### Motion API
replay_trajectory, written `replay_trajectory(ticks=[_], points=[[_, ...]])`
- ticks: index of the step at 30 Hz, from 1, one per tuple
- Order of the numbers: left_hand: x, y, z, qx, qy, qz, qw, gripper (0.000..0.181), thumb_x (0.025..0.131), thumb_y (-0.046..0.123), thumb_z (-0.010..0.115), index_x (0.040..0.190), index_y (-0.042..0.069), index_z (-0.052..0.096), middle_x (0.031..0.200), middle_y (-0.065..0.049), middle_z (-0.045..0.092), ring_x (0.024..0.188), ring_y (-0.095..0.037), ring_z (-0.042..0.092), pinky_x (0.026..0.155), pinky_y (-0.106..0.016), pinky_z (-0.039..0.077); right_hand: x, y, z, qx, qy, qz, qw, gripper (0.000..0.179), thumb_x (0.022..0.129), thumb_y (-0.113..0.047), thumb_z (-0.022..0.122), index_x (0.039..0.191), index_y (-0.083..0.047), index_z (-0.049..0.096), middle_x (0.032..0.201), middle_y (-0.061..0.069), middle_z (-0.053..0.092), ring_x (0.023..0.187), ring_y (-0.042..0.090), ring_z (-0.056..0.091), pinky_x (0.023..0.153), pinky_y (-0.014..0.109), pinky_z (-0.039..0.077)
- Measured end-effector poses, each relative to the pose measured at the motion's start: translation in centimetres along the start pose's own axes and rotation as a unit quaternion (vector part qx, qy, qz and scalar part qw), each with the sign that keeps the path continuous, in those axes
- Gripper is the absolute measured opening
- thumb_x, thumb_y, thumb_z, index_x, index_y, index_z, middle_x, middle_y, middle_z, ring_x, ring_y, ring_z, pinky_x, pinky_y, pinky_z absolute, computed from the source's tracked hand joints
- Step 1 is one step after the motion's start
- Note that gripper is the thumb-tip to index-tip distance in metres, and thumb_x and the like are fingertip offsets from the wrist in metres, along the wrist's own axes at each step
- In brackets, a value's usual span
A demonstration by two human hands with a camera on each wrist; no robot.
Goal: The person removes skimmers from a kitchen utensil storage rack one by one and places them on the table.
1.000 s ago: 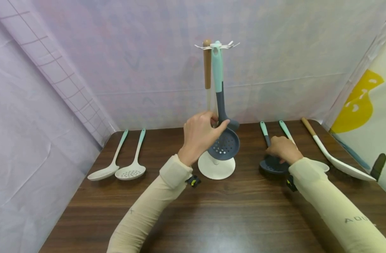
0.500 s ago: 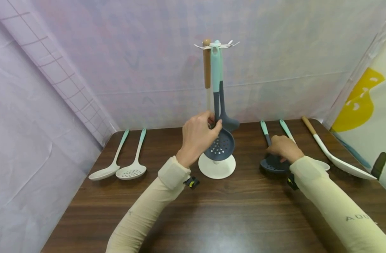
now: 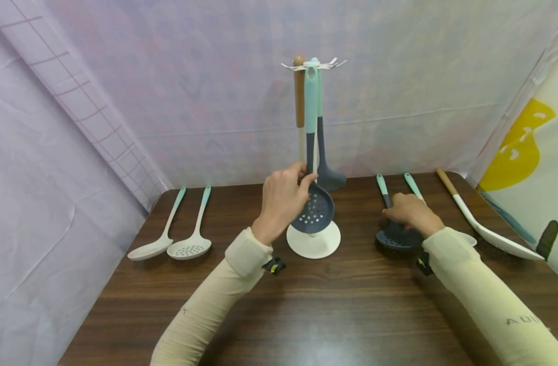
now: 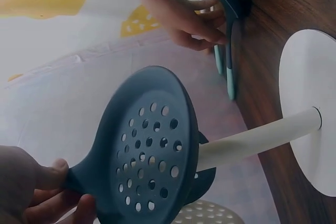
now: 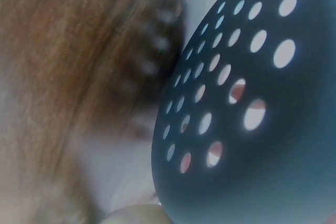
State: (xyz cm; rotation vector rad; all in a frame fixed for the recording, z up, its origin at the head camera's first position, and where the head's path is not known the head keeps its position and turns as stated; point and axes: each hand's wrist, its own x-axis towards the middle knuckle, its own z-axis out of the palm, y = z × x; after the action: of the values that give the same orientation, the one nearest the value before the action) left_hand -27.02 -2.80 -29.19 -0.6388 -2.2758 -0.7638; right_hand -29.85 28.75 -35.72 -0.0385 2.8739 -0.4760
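A white utensil stand (image 3: 313, 246) stands upright on the table, topped by a ring of thin hooks. From it hangs a dark skimmer (image 3: 314, 209) with a mint handle, facing me. My left hand (image 3: 281, 201) pinches its neck just above the perforated head; the left wrist view shows thumb and fingers round that neck. To the right, a second dark skimmer (image 3: 393, 241) has its mint handle pointing to the back. My right hand (image 3: 409, 211) grips it near the neck, the fingers partly hidden. Its perforated bowl (image 5: 252, 87) fills much of the right wrist view.
Behind the held skimmer hang a dark utensil (image 3: 331, 179) and a wooden-handled one (image 3: 299, 99). A white spoon (image 3: 150, 250) and white skimmer (image 3: 189, 249) lie at left. At right lie a white mint-handled utensil (image 3: 464, 239) and a wooden-handled white turner (image 3: 505, 244).
My left hand has shifted slightly left, swinging the hanging skimmer's head with it, so the dark utensil behind shows more. The right hand has barely moved.
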Motion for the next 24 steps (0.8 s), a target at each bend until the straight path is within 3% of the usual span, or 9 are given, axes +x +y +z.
replay_trajectory(ticks=[5, 15, 24], points=[[0.0, -0.1, -0.2, -0.005, -0.005, 0.012, 0.9999, 0.021, 0.098, 0.027, 0.072, 0.090, 0.008, 0.073, 0.079, -0.004, 0.077, 0.055, -0.014, 0.056, 0.051, -0.032, 0.045, -0.2, 0.0, 0.0, 0.000, 0.028, -0.021, 0.9994, 0.033, 0.100, -0.030, 0.056, 0.077, -0.006, 0.054, 0.057, 0.001, 0.048, 0.049, 0.017, 0.051, 0.050, 0.031, 0.045], [0.3, 0.1, -0.7, -0.008, -0.003, 0.013, 0.9999, 0.023, 0.101, 0.028, 0.067, 0.092, 0.008, 0.072, 0.074, -0.004, 0.072, 0.056, -0.015, 0.054, 0.051, -0.031, 0.041, -0.2, -0.3, -0.1, -0.005, 0.076, -0.028, 0.9967, 0.034, 0.101, -0.034, 0.057, 0.085, -0.005, 0.053, 0.077, 0.012, 0.056, 0.068, 0.028, 0.056, 0.055, 0.037, 0.042], [0.4, 0.2, -1.6, -0.012, 0.004, 0.020, 0.9997, 0.023, 0.103, 0.028, 0.065, 0.095, 0.007, 0.072, 0.078, -0.004, 0.073, 0.057, -0.016, 0.055, 0.052, -0.031, 0.040, -0.6, -1.3, -0.5, 0.008, 0.096, -0.052, 0.9940, 0.038, 0.104, -0.032, 0.052, 0.074, -0.009, 0.051, 0.055, -0.001, 0.042, 0.047, 0.016, 0.042, 0.049, 0.032, 0.037]])
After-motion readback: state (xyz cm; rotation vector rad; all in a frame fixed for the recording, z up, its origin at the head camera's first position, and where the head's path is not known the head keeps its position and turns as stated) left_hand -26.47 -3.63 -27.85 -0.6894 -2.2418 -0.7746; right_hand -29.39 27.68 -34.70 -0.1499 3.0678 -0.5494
